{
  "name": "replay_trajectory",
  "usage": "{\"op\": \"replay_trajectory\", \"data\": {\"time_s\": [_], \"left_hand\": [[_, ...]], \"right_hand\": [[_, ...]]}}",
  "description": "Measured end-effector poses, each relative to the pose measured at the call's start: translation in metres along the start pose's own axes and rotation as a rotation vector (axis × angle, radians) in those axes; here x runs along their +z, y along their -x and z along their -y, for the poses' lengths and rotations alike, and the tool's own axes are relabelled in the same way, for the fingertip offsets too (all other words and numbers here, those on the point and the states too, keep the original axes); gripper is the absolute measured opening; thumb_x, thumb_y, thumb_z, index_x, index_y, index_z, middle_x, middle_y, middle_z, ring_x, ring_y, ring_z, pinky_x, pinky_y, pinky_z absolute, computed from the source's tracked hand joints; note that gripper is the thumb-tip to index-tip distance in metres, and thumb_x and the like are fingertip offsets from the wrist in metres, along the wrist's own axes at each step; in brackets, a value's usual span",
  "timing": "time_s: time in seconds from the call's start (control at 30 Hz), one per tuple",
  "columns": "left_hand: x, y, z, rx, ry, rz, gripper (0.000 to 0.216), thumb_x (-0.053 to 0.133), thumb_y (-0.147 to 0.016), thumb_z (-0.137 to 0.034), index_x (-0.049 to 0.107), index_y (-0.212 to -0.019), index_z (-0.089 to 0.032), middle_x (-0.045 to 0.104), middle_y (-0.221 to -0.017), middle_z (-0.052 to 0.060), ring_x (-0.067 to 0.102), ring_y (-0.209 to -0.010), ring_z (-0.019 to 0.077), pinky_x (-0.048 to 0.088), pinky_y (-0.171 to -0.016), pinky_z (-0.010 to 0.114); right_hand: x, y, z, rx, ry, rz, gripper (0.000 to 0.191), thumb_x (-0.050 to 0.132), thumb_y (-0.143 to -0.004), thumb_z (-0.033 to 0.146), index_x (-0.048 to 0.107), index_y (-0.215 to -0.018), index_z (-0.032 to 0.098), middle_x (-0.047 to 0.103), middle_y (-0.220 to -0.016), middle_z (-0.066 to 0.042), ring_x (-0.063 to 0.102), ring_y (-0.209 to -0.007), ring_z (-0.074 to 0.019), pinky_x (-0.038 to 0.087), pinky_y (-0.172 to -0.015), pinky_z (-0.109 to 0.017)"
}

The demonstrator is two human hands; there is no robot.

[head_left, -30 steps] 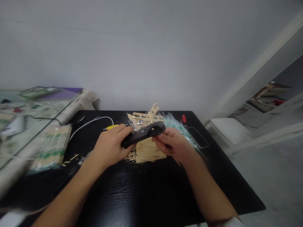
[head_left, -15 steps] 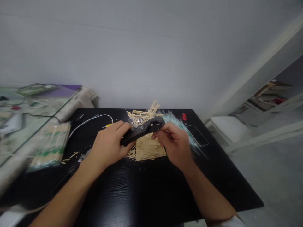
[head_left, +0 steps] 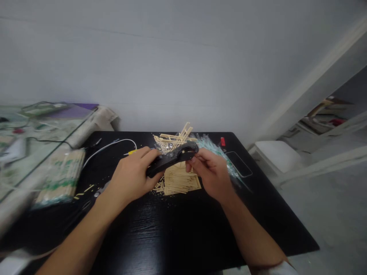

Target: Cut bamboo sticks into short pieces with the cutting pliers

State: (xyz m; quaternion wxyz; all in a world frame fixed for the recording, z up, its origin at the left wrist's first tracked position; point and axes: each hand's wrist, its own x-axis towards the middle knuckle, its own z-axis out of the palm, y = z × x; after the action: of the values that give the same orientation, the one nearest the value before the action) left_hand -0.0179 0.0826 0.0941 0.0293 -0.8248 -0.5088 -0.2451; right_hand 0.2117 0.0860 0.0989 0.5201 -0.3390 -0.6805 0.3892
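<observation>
My left hand (head_left: 132,177) is wrapped round the handle of a black glue gun (head_left: 172,158), held above the black table (head_left: 183,229). My right hand (head_left: 210,172) is pinched at the gun's far end, fingers curled against its underside; what the fingertips hold is too small to make out. Under both hands lies a flat panel of glued wooden sticks (head_left: 180,180). Behind the gun stands a small stick frame (head_left: 176,139) with crumpled clear plastic beside it.
A white cable (head_left: 110,147) with a yellow plug curves at the back left. A pack of sticks (head_left: 61,173) lies at the left edge beside a glass-topped table (head_left: 34,137). Teal-wrapped packets (head_left: 213,151), a red object (head_left: 223,142) and a dark phone (head_left: 239,164) lie right.
My right hand turned from palm-up under the gun's end to a pinch at it. The view shifted a little; the left hand kept its grip.
</observation>
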Motion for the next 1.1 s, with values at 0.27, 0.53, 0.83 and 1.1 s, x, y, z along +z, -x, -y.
{"op": "replay_trajectory", "data": {"time_s": [0.27,0.53,0.83,1.1], "left_hand": [[-0.0013,-0.0002,-0.0003,-0.001,0.011,0.007,0.025,0.054,-0.092,-0.036,0.064,-0.107,-0.018,0.063,-0.091,0.006,0.063,-0.084,0.0228,0.048,-0.073,0.034],[-0.0002,-0.0014,-0.0003,-0.016,0.015,0.045,0.025,0.052,-0.093,-0.037,0.065,-0.104,-0.017,0.062,-0.09,0.007,0.063,-0.082,0.0226,0.049,-0.073,0.035],[-0.0027,-0.0013,-0.0033,-0.041,0.002,0.099,0.024,0.05,-0.093,-0.036,0.064,-0.098,-0.017,0.062,-0.09,0.007,0.063,-0.081,0.0232,0.049,-0.073,0.036],[-0.0026,-0.0021,-0.0015,-0.041,0.008,0.094,0.019,0.053,-0.092,-0.035,0.063,-0.095,-0.019,0.064,-0.09,0.007,0.065,-0.081,0.0224,0.051,-0.074,0.035]], "right_hand": [[-0.0008,-0.0002,-0.0034,0.008,0.012,0.012,0.032,0.059,-0.101,0.033,0.061,-0.072,0.019,0.058,-0.063,0.002,0.04,-0.051,-0.0074,0.03,-0.049,-0.025],[-0.0004,0.0002,-0.002,0.006,0.024,0.003,0.031,0.058,-0.101,0.028,0.061,-0.072,0.018,0.054,-0.06,0.004,0.034,-0.048,-0.0064,0.028,-0.047,-0.024],[0.0005,-0.0009,-0.0033,0.043,0.023,-0.002,0.032,0.058,-0.1,0.026,0.06,-0.069,0.018,0.05,-0.058,0.005,0.034,-0.047,-0.0063,0.027,-0.046,-0.024],[0.0004,0.0002,-0.0037,0.084,0.003,0.012,0.032,0.057,-0.099,0.029,0.059,-0.069,0.018,0.049,-0.057,0.005,0.033,-0.047,-0.0064,0.026,-0.045,-0.024]]}}
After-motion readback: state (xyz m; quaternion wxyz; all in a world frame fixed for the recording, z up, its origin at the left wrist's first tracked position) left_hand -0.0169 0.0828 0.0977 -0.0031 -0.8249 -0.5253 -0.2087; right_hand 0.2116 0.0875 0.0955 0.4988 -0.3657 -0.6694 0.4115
